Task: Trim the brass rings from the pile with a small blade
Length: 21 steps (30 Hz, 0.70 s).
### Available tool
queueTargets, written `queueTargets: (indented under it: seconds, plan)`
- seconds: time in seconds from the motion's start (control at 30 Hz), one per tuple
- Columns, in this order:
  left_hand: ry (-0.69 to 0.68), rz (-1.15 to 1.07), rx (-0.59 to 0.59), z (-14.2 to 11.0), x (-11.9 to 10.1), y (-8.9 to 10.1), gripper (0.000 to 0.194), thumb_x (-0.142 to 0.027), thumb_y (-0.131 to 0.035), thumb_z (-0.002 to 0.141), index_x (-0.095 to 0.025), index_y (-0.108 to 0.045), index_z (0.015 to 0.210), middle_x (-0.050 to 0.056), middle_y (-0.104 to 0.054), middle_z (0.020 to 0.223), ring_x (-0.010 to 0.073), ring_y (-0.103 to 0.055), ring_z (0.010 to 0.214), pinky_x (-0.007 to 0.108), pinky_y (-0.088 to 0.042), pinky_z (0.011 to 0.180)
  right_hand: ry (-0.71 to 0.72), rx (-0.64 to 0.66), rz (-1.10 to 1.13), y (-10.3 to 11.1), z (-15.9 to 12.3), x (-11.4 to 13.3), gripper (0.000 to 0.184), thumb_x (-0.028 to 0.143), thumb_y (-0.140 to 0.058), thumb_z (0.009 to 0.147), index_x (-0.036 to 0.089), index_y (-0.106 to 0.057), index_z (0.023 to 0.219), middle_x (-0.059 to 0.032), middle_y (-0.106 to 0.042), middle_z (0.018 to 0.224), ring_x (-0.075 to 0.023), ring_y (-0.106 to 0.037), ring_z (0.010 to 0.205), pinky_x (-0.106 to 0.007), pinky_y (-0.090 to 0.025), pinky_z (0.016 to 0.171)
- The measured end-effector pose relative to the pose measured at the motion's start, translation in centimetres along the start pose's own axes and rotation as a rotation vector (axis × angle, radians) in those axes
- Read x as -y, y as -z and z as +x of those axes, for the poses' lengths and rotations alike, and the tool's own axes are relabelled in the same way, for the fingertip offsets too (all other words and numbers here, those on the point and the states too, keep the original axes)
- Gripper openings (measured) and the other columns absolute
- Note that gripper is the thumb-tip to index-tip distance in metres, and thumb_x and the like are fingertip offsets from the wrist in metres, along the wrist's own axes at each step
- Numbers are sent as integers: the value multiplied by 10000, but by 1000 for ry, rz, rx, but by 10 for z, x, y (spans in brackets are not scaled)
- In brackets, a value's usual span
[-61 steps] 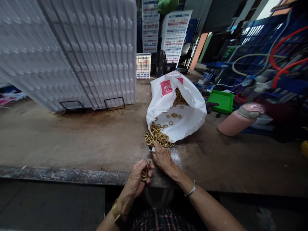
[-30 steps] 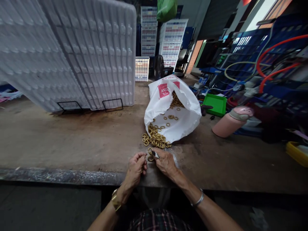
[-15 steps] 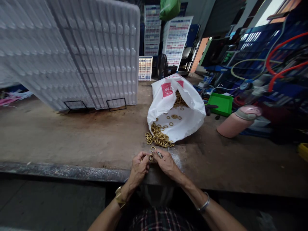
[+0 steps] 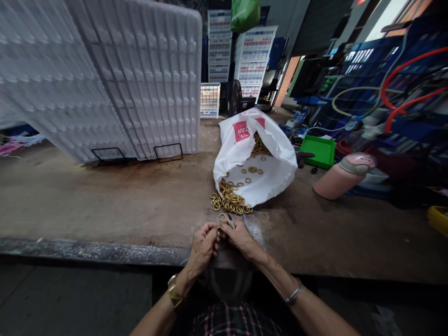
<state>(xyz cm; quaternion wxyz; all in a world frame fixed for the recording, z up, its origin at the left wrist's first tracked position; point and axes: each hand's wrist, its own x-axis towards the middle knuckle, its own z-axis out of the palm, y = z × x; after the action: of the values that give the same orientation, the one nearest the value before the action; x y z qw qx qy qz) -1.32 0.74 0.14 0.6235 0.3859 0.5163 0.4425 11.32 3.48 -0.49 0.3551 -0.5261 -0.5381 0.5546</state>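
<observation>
Round gold-coloured metal rings (image 4: 234,201) lay heaped; left hand (image 4: 202,245), right hand (image 4: 243,239) pinched one; far white plastic bag (image 4: 238,153) read "TAR" on red.

Left of the left hand (image 4: 203,246), a wide stretch of brown wooden desk (image 4: 133,200) lies open, ending farther back at the whitish ribbed plastic sheets (image 4: 154,79). Straight ahead, a pile of brass-coloured metal rings (image 4: 233,200) and the white plastic sack with red print (image 4: 228,158) block the way. Right of the right hand (image 4: 243,239), the desk's near side is free as far as the yellow container (image 4: 436,221), with the pink cylindrical bottle (image 4: 334,179) standing behind.
</observation>
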Motion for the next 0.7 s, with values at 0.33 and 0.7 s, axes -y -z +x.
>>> queueTargets:
  seconds: [0.33, 0.7]
  plan:
    - [47, 78, 64, -4, -2, 2, 314, -483, -529, 709, -174, -473, 704, -77, -451, 484, 38, -371, 346, 149, -300, 338, 134, -67, -189, -1, -1, 5, 185, 325, -467, 736, 177, -497, 628, 57, -429, 547, -83, -367, 519, -197, -317, 499]
    - [50, -76, 137, -7, -2, 5, 367, -516, -583, 681, -173, -463, 731, -68, -482, 549, 33, -385, 374, 151, -295, 351, 164, -49, -186, -2, -4, 10, 237, 366, -431, 774, 182, -486, 636, 39, -463, 575, -98, -417, 548, -201, -337, 515]
